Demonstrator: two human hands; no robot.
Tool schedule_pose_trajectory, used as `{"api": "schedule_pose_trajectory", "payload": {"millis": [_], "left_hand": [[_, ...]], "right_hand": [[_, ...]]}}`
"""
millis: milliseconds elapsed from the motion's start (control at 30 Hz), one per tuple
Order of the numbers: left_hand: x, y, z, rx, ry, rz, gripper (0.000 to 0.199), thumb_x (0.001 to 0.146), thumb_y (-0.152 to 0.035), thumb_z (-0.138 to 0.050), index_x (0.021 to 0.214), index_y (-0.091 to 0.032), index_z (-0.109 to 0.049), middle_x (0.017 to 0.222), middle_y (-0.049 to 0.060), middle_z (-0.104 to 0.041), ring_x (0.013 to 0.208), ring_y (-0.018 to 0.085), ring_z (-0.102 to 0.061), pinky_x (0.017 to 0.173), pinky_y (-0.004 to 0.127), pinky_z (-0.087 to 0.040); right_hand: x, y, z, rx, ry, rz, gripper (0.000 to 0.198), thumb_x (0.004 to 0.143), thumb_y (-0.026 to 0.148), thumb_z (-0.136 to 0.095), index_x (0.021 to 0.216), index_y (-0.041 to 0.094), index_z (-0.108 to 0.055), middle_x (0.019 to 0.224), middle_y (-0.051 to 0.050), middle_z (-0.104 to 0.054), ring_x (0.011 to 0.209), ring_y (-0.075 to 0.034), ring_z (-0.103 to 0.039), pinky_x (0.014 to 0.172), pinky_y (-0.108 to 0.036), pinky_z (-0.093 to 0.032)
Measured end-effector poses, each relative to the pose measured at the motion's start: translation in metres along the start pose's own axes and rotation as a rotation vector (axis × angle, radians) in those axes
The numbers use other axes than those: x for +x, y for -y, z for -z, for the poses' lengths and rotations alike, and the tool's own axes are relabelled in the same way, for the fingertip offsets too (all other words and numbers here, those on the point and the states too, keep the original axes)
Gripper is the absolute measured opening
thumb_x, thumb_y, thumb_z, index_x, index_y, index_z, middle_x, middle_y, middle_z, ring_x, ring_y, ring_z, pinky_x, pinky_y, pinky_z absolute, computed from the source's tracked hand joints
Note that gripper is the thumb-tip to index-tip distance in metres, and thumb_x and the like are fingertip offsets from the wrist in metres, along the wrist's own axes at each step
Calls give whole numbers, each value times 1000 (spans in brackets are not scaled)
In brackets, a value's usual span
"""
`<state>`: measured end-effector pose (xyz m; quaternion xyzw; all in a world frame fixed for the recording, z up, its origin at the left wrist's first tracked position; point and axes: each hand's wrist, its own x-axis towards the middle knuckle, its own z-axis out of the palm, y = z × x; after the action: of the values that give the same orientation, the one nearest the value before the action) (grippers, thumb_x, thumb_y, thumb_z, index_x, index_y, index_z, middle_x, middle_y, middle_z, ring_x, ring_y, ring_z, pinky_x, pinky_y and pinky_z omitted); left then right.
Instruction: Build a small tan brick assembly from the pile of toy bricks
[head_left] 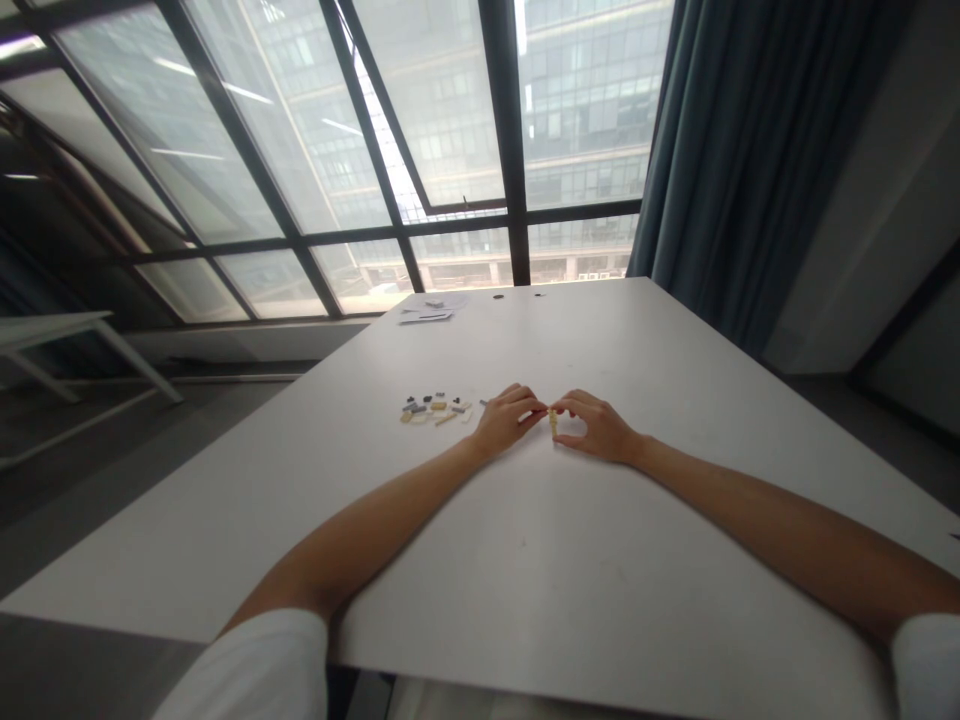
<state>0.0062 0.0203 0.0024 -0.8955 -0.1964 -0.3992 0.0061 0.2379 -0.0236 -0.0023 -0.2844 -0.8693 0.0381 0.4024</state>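
Observation:
A small stack of pale yellow toy bricks [554, 423] stands out between the fingertips of my right hand [600, 427]. The thumb grips its lower end and the index finger its top, with a gap between them. My left hand [508, 418] reaches in from the other side, its fingers pinched together, with the tips at the upper end of the stack. Whether a small piece sits in that pinch is too small to tell. Left of my left hand lie loose toy bricks [439, 407] in yellow, cream, grey and black. One grey piece [484, 402] lies right beside that hand.
Both forearms extend over a large white table [465, 560]. Papers [427, 316] lie at its far left corner, with a small dark round item [499, 296] near the far edge. Beyond are tall windows and a blue curtain [720, 180]. Another white table [52, 325] stands at left.

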Motion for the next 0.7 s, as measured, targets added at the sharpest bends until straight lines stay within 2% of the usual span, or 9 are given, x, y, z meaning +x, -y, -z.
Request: {"api": "schedule_pose_trajectory", "payload": {"millis": [500, 700], "left_hand": [[1, -3, 1, 34, 27, 20, 18, 96, -30, -57, 90, -20, -71, 83, 5, -66, 84, 16, -59, 77, 30, -50], [1, -4, 3, 28, 42, 12, 15, 95, -27, -58, 91, -20, -71, 84, 5, -67, 84, 16, -59, 77, 30, -50]], "right_hand": [[1, -6, -1, -98, -140, -38, 31, 83, 27, -70, 111, 23, -58, 100, -7, -64, 92, -23, -59, 81, -38, -51], [1, -11, -3, -182, -186, -137, 32, 84, 29, -69, 113, 22, -58, 101, -9, -63, 95, -27, -58, 85, -42, -49]]}}
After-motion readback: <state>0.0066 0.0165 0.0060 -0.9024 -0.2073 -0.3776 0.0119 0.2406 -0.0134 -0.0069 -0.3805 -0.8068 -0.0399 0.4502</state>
